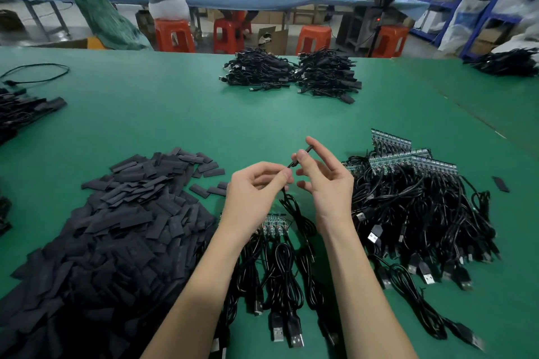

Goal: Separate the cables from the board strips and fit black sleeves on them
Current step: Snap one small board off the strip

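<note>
Black sleeve (300,155) pinched in both hands, sleeve heap (116,230) left, cables (423,213) right.

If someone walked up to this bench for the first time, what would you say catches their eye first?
Probably the two hands at centre, left hand and right hand, working a black sleeve onto a cable. Next, the big heap of black sleeves at left and the tangle of cables on board strips at right.
</note>
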Tool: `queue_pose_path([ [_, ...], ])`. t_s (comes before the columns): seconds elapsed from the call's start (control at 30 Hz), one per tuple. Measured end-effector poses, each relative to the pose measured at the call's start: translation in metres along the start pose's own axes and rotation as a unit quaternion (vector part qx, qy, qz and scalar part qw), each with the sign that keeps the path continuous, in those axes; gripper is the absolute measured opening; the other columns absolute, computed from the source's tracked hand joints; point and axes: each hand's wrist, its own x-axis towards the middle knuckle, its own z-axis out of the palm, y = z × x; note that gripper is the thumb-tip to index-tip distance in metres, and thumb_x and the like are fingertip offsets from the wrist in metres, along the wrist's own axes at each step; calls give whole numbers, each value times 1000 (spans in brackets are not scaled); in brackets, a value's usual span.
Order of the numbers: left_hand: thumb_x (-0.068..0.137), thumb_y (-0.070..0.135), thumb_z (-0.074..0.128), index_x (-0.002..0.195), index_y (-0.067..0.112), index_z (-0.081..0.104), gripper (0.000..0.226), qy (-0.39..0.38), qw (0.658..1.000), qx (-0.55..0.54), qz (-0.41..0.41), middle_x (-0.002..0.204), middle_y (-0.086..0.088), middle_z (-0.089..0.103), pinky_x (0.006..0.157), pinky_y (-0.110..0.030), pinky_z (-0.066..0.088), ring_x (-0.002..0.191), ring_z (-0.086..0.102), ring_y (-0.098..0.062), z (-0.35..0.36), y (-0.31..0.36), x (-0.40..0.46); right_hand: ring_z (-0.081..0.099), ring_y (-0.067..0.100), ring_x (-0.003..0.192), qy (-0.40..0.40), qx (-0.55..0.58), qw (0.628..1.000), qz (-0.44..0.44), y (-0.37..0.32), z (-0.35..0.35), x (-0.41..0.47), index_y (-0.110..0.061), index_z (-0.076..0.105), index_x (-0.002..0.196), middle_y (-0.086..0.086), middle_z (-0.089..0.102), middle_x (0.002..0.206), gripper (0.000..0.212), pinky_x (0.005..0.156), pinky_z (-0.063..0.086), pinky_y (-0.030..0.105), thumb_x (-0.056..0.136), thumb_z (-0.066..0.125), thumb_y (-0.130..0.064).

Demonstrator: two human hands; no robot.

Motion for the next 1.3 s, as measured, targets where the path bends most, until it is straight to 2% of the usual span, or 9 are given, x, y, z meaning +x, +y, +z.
queue_pose_path([
  [0.17,89,22,76,85,19,78,6,14,999,-30,-21,78,-1,77,64,-11,47,68,67,-4,-1,-2,2,64,4,71,-14,-10,1000,8,4,-1,1,-29,75,112,1,78,88,26,62,53,21,89,77,-17],
  [0.3,89,18,76,86,15,77,5,16,999,-42,-18,76,-2,77,64,-11,47,67,67,-3,-1,-2,3,65,9,68,-17,7,1000,24,7,3,0,-29,76,111,3,78,91,26,68,55,33,88,78,-17],
  [0.53,90,16,74,90,16,75,1,-12,999,-38,-12,83,-1,78,68,-12,49,75,70,-5,-2,-1,4,63,8,62,-9,33,999,21,6,8,-1,-26,75,112,2,78,86,26,57,53,23,88,78,-15],
  [0.7,91,18,73,92,24,76,7,-87,990,110,-24,91,10,77,87,-22,52,89,71,-6,-3,-7,0,61,9,66,56,35,998,-8,1,0,5,-26,69,118,1,79,88,29,56,50,20,90,76,-19],
  [0.83,93,27,70,100,36,78,14,-13,977,206,55,91,20,74,79,-18,49,82,63,7,-9,19,20,70,11,82,47,-34,998,0,4,-7,11,-31,53,131,-3,78,96,38,64,56,25,96,68,-31],
  [0.97,96,32,65,111,33,76,19,14,875,446,185,102,5,68,76,-31,47,96,62,-17,-15,58,91,66,2,77,39,-233,971,-48,21,-7,10,-27,69,101,-12,73,89,7,74,54,27,94,69,-25],
  [1.17,101,21,54,123,31,71,29,-93,669,720,159,124,-3,61,83,-34,44,118,54,-27,-5,30,170,63,3,76,-66,-441,893,-68,36,-5,6,-30,71,92,-21,70,86,8,77,52,28,89,66,-35],
  [1.23,101,16,54,123,28,72,31,-112,660,732,128,126,-4,61,82,-34,46,120,54,-27,-3,6,178,62,3,70,-69,-447,889,-70,38,-6,6,-29,71,90,-21,70,84,8,76,54,29,88,66,-35],
  [1.3,100,15,56,125,23,70,30,-123,688,708,98,128,-6,60,86,-37,48,122,54,-29,-1,-12,183,62,2,68,-68,-449,888,-74,38,-8,7,-30,70,87,-21,70,83,7,74,54,29,88,66,-35],
])
